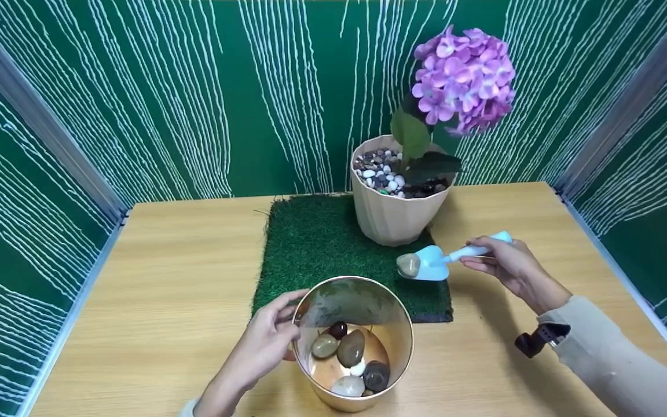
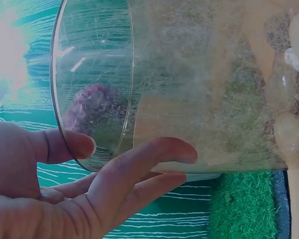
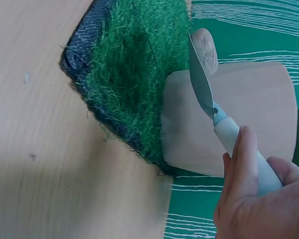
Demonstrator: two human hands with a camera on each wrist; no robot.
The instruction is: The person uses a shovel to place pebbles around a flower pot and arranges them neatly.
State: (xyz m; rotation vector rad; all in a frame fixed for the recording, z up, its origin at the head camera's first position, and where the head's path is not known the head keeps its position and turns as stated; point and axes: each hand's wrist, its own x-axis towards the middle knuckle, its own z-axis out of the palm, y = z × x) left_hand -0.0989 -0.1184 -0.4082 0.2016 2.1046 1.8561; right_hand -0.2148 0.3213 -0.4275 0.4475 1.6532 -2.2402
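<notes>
My right hand [image 1: 510, 263] grips the handle of a light blue toy trowel [image 1: 433, 263], held above the turf mat's right side. On its blade lies one greyish stone [image 1: 408, 265], which also shows in the right wrist view as a pale stone [image 3: 206, 51]. At the front, my left hand [image 1: 267, 333] holds the rim of a clear, amber-tinted container [image 1: 354, 284], thumb on one side of the wall and fingers on the other in the left wrist view. Several smooth stones [image 1: 351, 348] of brown, dark, white and greenish colours lie at its bottom.
Behind stands a beige faceted pot [image 1: 400, 217] with pebbles and a purple hydrangea [image 1: 465, 81]. The pot sits on the green artificial turf mat [image 1: 310, 249], which lies on a wooden table [image 1: 194, 260]. Green panels with white lines enclose the back and sides.
</notes>
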